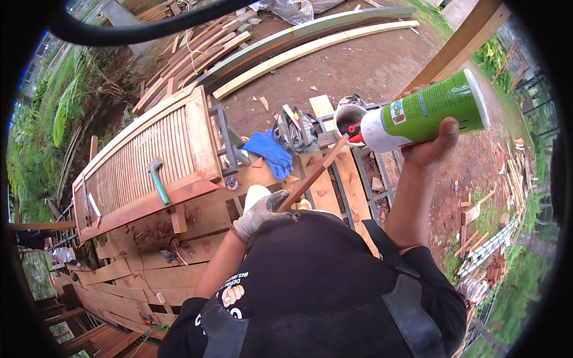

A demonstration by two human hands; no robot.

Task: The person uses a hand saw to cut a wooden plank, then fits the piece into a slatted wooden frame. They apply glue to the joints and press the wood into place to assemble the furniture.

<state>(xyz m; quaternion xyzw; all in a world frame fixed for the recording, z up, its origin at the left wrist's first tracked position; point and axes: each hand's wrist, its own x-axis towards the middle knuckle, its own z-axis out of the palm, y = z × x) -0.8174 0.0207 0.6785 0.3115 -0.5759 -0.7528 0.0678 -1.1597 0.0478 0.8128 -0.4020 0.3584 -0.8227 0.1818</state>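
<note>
My left hand (261, 216), in a grey-white work glove, grips the near end of a narrow reddish wooden slat (315, 174). The slat slants up and away to the right. Bare and raised on the right, my right hand (431, 149) is wrapped round a large green-and-white glue bottle (434, 111). The bottle is tipped nearly sideways, its red nozzle (356, 138) pointing left, close by the slat's far end. Whether the nozzle touches the wood I cannot tell. Most of my right fingers are hidden behind the bottle.
A louvred wooden shutter panel (149, 155) lies at left with a green-handled hammer (158, 180) on it. Blue gloves (270, 153), a grey bag (296, 130) and a bucket (349, 116) stand ahead. Long beams (316, 42) lie beyond; a wooden post (456, 48) rises at far right.
</note>
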